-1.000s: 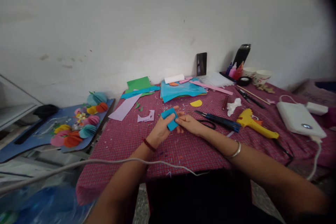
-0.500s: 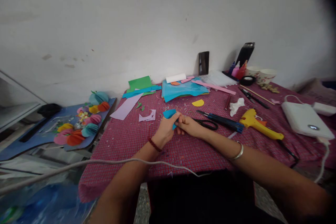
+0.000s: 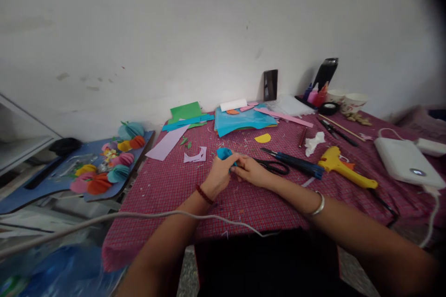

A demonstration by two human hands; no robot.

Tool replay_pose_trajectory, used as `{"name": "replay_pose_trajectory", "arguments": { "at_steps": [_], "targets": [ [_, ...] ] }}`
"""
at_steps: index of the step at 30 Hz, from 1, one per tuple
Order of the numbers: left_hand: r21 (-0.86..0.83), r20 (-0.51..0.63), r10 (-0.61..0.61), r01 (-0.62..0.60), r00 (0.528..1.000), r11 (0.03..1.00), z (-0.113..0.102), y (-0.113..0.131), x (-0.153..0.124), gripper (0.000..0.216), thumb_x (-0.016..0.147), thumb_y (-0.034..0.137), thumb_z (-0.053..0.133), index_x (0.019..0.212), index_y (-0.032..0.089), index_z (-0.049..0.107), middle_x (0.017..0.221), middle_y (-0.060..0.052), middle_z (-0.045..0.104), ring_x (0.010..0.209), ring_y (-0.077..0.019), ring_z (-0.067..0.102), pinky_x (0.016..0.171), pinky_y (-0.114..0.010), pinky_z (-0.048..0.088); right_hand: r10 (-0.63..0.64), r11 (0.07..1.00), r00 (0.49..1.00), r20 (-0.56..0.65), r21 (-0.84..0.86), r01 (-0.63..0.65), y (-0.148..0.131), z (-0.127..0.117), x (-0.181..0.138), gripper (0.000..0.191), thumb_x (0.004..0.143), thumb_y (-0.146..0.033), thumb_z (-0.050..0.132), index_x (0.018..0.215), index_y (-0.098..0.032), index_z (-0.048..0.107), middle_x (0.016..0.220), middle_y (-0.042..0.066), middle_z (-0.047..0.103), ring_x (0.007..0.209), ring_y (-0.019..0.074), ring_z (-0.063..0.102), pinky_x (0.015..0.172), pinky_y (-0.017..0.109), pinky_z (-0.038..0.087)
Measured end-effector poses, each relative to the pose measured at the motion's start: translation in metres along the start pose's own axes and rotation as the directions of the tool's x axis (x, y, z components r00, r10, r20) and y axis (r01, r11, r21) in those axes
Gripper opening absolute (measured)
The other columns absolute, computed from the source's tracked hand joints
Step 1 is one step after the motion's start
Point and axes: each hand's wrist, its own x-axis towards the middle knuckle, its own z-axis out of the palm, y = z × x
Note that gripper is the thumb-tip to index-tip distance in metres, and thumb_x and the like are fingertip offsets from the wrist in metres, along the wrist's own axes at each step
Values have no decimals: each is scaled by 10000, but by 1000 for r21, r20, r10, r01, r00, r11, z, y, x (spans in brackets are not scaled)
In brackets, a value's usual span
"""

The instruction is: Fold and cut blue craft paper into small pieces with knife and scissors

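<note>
A small blue paper piece is curled up between both my hands over the red checked tablecloth. My left hand is closed around it from the left, thumb on top. Pinching it from the right is my right hand, fingers pressed together. Black-handled scissors lie just right of my right hand, touching nothing.
A yellow glue gun, a white tissue, a yellow paper cutout, stacked coloured paper sheets and a white power bank lie on the table. A board with paper flowers sits at left. A white cable crosses my arms.
The blue paper went from a flat folded square held up in my fingers to a small curl tucked between both hands, which moved closer together.
</note>
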Motion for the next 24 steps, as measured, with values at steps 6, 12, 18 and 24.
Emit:
{"name": "replay_pose_trajectory", "arguments": {
  "at_steps": [6, 12, 18, 24],
  "targets": [
    [19, -65, 9, -8, 998, 1000, 2, -3, -3, 194, 669, 328, 662, 665, 140, 617, 634, -14, 608, 494, -113, 539, 395, -210, 410, -46, 998, 998, 37, -39, 47, -2, -2, -2, 312, 925, -370, 421, 782, -173, 615, 685, 49, 630, 700, 194, 593, 725, 331, 470],
    [91, -38, 81, -77, 996, 993, -2, -6, -1, 127, 608, 239, 711, 636, 151, 625, 676, -8, 607, 660, -117, 547, 648, -236, 438, -132, 987, 991, 29, -88, 134, -8, -3, -3, 225, 901, -273, 458, 982, -151, 629, 1092, 122, 610, 995, 236, 558, 890, 386, 443],
    [221, -16, 111, -105, 994, 970, -1, -5, -2, 56, 654, 215, 623, 627, 167, 623, 652, 4, 580, 653, -127, 522, 647, -241, 417, -105, 984, 993, 56, -136, 112, -10, -1, -5, 204, 893, -248, 467, 953, -142, 631, 940, 93, 626, 859, 208, 564, 797, 348, 459],
    [238, -175, 113, -69, 978, 969, -5, -3, 4, 195, 763, 369, 585, 836, 189, 604, 723, -6, 615, 650, -152, 568, 621, -268, 450, 42, 971, 999, 25, -236, -34, -17, -9, -4, 367, 964, -300, 333, 742, -170, 594, 655, 35, 594, 584, 146, 523, 614, 276, 411]
  ]
}}
